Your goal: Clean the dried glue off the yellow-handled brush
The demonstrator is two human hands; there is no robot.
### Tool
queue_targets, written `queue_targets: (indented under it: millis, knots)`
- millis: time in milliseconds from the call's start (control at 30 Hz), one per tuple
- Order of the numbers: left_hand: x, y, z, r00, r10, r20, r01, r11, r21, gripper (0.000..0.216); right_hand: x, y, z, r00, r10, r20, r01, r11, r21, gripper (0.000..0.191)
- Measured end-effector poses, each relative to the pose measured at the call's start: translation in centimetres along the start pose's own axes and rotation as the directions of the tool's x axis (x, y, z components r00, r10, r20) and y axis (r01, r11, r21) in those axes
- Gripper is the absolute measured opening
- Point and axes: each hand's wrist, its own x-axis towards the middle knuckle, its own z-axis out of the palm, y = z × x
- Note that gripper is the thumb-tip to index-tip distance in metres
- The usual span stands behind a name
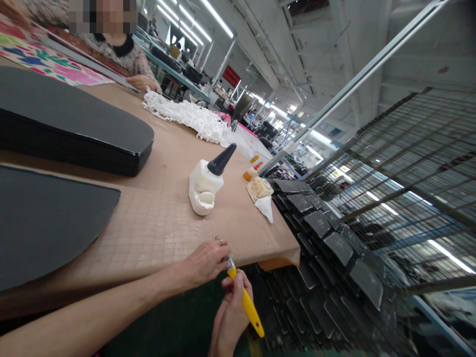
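R grip [234, 307] closed on yellow brush [253, 315], thumb along handle, fingers curled under; hand comes up fr. bottom edge, handle end pointing down-right. L grip [208, 260] closed round brush's head end, fingertips hiding the bristles; back of hand up, ring on one finger, wrist nearly straight, L forearm [111, 307] slanting in fr. lower L. Brush sits btwn both hands, at near edge of brown-covered desk [171, 148].

Just beyond, on desk: white container [201, 186] w/ dark cone [223, 159] tilted up-right. To its R, near desk edge: small orange bottle [250, 174], cream block [260, 187] & white scrap [265, 208]. L side: thick black block [74, 111], w/ flat dark sheet [48, 218] nearer. Further back: pile of white strips [186, 116]; past it, co-worker's hand [139, 83] by floral cloth [59, 59]. R of desk, below: rows of dark panels [336, 245].
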Motion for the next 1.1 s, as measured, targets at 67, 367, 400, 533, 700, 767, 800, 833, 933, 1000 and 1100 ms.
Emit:
queue_targets:
  millis: [67,367,400,533,700,767,800,833,933,1000,1100]
  knots:
    - [0.0,0.0,0.1,0.999,-0.013,0.032,0.01,0.997,0.082,0.009,-0.3,-0.2,0.1,0.999,-0.044,0.003,0.044,0.998,-0.038,0.029]
    - [-0.4,0.8,-0.1,0.99,0.025,0.141,-0.062,0.963,0.262,0.02,-0.7,-0.3,0.2,0.958,-0.284,-0.038,0.266,0.932,-0.248,0.025]
    - [-0.4,0.6,0.0,0.991,0.003,0.13,-0.036,0.968,0.249,0.017,-0.7,-0.4,0.3,0.958,-0.284,-0.031,0.268,0.931,-0.249,0.025]
    - [-0.3,-0.4,0.0,0.988,-0.148,0.044,0.139,0.976,0.17,0.011,-0.4,-1.1,0.6,0.983,-0.178,-0.049,0.172,0.979,-0.111,0.026]
    - [-0.3,-0.8,-0.7,0.973,-0.164,-0.16,0.168,0.986,0.008,0.015,-0.1,-1.1,0.9,0.993,0.058,-0.103,-0.047,0.993,0.107,0.03]
    - [-0.5,-0.6,-0.7,0.978,-0.128,-0.162,0.127,0.992,-0.015,0.014,-0.2,-1.0,1.1,0.993,0.071,-0.096,-0.059,0.991,0.124,0.029]
    - [-0.6,-0.5,-0.7,0.982,-0.119,-0.15,0.118,0.993,-0.014,0.013,-0.3,-0.9,1.1,0.994,0.066,-0.09,-0.055,0.991,0.119,0.029]
    - [-0.7,-0.4,-0.6,0.984,-0.115,-0.136,0.114,0.993,-0.01,0.012,-0.4,-0.9,1.2,0.995,0.055,-0.085,-0.046,0.993,0.108,0.029]
    - [-0.6,-0.3,-0.3,0.985,-0.142,-0.097,0.144,0.99,0.005,0.012,-0.6,-0.9,1.2,0.998,-0.01,-0.068,0.013,0.999,0.041,0.028]
    - [-0.4,-0.4,-0.3,0.982,-0.171,-0.082,0.172,0.985,0.003,0.013,-0.8,-0.9,1.1,0.995,-0.083,-0.047,0.082,0.996,-0.025,0.026]
    - [-0.1,-0.4,-0.6,0.979,-0.199,-0.046,0.198,0.98,-0.026,0.013,-0.8,-0.9,0.9,0.985,-0.172,-0.002,0.171,0.979,-0.108,0.024]
